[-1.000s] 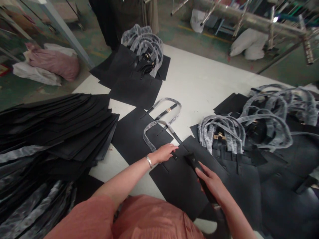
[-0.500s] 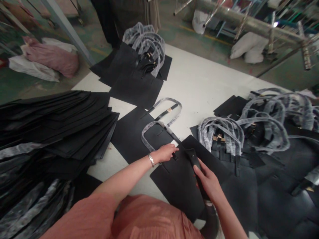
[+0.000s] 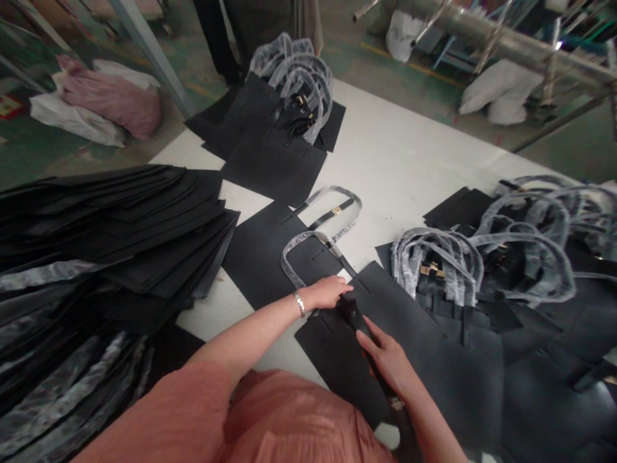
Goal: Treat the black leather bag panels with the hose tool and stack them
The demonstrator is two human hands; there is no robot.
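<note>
My left hand [image 3: 328, 292], with a silver bracelet at the wrist, is closed on the end of a black strap over a slotted black panel [image 3: 390, 321]. My right hand [image 3: 383, 350] is wrapped round a long black tool [image 3: 359, 325], whose tip is close to my left fingertips. Two plastic-wrapped handles [image 3: 294, 247] lie beyond my left hand, one partly over another black panel [image 3: 260, 257]. Between the handles is a short black strap with a gold buckle [image 3: 336, 210].
A fanned stack of black panels [image 3: 144, 225] covers the left side. Bundles of wrapped handles on black panels lie at the right [image 3: 434, 263] and far side [image 3: 299, 77] of the white table [image 3: 385, 141]. A person's dark-clothed legs [image 3: 216, 38] are beyond.
My right hand has moved left with the black tool, bringing its tip beside my left fingers. The view has shifted slightly.
</note>
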